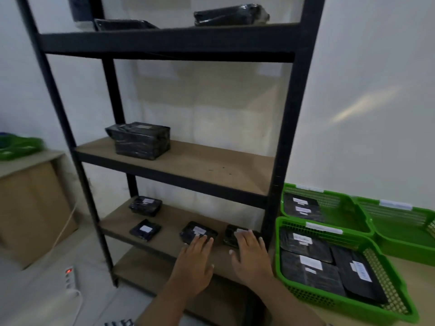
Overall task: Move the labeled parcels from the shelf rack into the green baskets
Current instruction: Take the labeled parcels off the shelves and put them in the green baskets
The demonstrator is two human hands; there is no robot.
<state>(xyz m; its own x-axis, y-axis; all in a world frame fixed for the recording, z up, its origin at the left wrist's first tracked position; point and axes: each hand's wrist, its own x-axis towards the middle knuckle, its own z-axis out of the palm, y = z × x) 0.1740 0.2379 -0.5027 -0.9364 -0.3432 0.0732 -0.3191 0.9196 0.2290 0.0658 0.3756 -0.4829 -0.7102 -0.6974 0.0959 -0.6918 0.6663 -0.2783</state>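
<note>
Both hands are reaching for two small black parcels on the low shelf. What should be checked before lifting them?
1. Left hand touching the front middle parcel: ok, straight fingertips rest on it, no grip yet.
2. Right hand on the rightmost parcel: ok, fingers lie over it, uncurled.
3. White labels showing: ok, on both parcels.
4. Room in the near green basket: cannot tell; three parcels cover its floor.
5. Sideways path to that basket: not ok; the rack post stands between.
</note>
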